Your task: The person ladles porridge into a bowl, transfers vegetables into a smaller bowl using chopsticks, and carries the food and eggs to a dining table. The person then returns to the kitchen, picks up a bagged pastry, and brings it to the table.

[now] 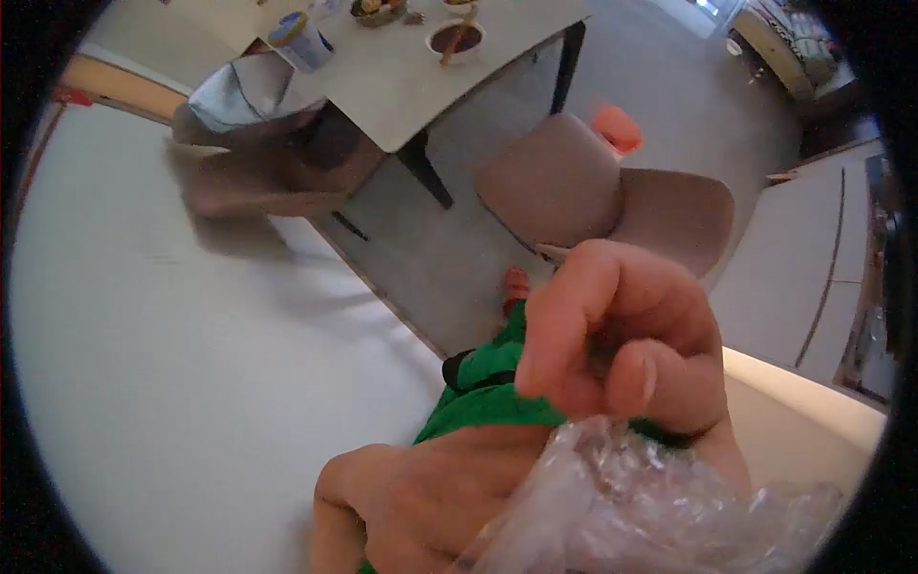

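Observation:
My right hand is raised in front of me with its fingers curled in and the thumb bent toward them. Whatever lies inside its fingers, if anything, is hidden. Crumpled clear plastic, like a bag, bunches just below it and covers part of the wrist. Lower down, my left hand shows its back, slightly blurred, with the fingers bent. The plastic lies against its right side, and the left hand seems to grip it, though the fingertips are out of sight.
A white surface fills the left side. Ahead stands a table with a bowl of dark food and a plastic tub. Brown chairs stand near it. White cabinets line the right.

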Demonstrator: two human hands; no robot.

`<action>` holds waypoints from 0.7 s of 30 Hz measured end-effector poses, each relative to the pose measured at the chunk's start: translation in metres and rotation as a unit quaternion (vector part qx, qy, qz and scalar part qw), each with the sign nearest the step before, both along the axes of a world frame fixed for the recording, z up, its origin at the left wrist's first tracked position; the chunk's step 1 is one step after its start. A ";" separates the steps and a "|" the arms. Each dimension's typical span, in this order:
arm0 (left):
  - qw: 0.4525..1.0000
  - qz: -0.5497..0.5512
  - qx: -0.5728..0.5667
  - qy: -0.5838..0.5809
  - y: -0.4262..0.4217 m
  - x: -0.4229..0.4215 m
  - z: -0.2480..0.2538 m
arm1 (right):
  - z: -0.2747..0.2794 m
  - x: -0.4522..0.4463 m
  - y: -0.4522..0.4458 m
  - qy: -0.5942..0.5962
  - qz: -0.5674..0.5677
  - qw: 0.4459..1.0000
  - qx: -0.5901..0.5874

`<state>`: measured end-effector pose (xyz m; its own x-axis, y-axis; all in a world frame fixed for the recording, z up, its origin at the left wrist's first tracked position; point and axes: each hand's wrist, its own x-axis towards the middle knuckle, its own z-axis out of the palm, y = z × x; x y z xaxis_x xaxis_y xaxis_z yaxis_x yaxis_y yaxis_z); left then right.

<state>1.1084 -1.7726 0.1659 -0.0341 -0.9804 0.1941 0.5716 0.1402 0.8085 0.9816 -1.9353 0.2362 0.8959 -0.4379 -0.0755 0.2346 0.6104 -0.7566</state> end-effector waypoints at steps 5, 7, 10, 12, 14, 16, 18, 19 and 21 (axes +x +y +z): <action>0.998 0.025 0.051 -0.013 -0.042 0.007 0.033 | -0.014 -0.010 -0.064 0.027 0.015 1.000 0.002; 0.996 0.045 0.074 -0.002 -0.049 0.012 0.036 | -0.032 -0.009 -0.080 0.048 0.010 0.999 0.002; 0.992 0.074 0.099 0.011 -0.069 0.018 0.044 | -0.027 0.000 -0.092 0.123 0.001 0.992 -0.031; 0.989 0.089 0.114 0.015 -0.095 0.022 0.044 | -0.038 -0.001 -0.097 0.153 0.011 0.987 -0.050; 0.987 0.089 0.129 0.019 -0.100 0.030 0.051 | -0.032 0.025 -0.092 0.143 -0.005 0.987 -0.076; 0.987 0.080 0.136 0.019 -0.144 0.061 0.047 | -0.065 0.026 -0.088 0.124 -0.034 0.983 -0.130; 0.987 0.065 0.144 0.019 -0.157 0.087 0.058 | -0.068 0.038 -0.081 0.108 -0.067 0.975 -0.182; 0.987 0.062 0.147 0.020 -0.162 0.102 0.064 | -0.067 0.048 -0.081 0.101 -0.079 0.969 -0.210; 0.988 0.060 0.137 0.022 -0.170 0.126 0.063 | -0.059 0.071 -0.086 0.086 -0.094 0.955 -0.270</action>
